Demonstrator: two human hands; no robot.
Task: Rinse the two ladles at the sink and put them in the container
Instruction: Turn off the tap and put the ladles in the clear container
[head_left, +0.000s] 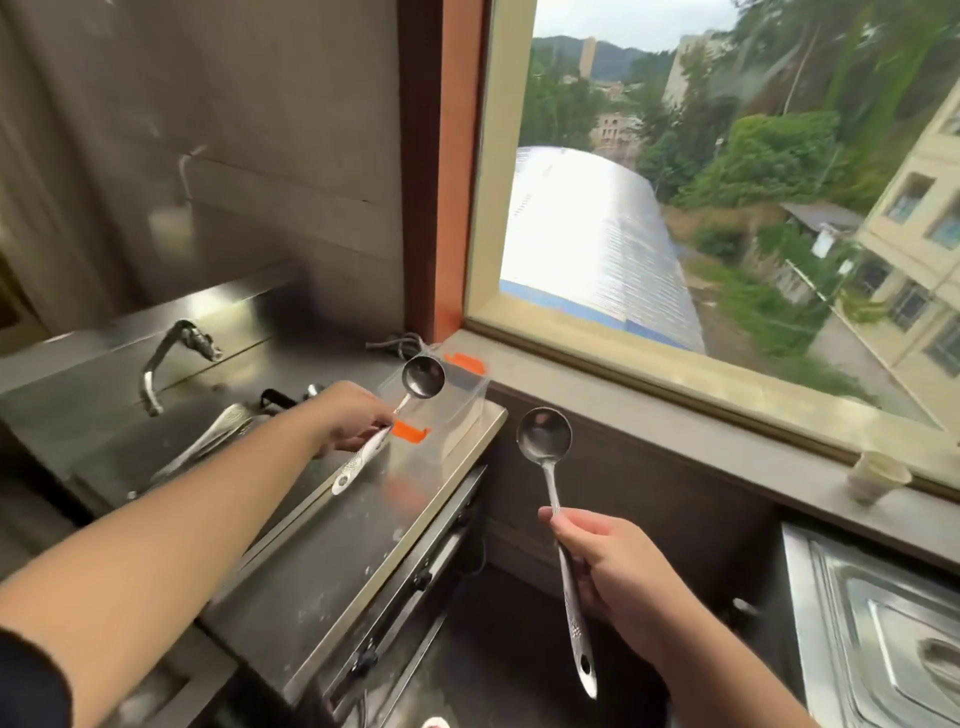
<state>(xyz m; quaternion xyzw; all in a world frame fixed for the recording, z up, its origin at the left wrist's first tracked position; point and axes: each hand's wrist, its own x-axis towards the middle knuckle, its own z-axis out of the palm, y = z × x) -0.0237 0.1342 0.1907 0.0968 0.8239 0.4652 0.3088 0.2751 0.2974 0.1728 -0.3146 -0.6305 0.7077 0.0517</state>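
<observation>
My left hand (353, 418) grips the handle of a steel ladle (423, 375), whose bowl is raised over the clear plastic container (462, 410) with orange clips on the counter's far right corner. My right hand (618, 569) holds a second steel ladle (544, 434) by the middle of its handle, bowl up, in the air to the right of the counter and apart from the container. The sink (104, 441) with its curved tap (171, 358) lies to the left, behind my left forearm.
Several metal utensils (218, 436) lie in the sink. The steel counter (332, 561) runs down toward me. A paper cup (878, 475) stands on the window ledge at right. A steel tray top (872, 623) sits at lower right. A cable (400, 343) lies behind the container.
</observation>
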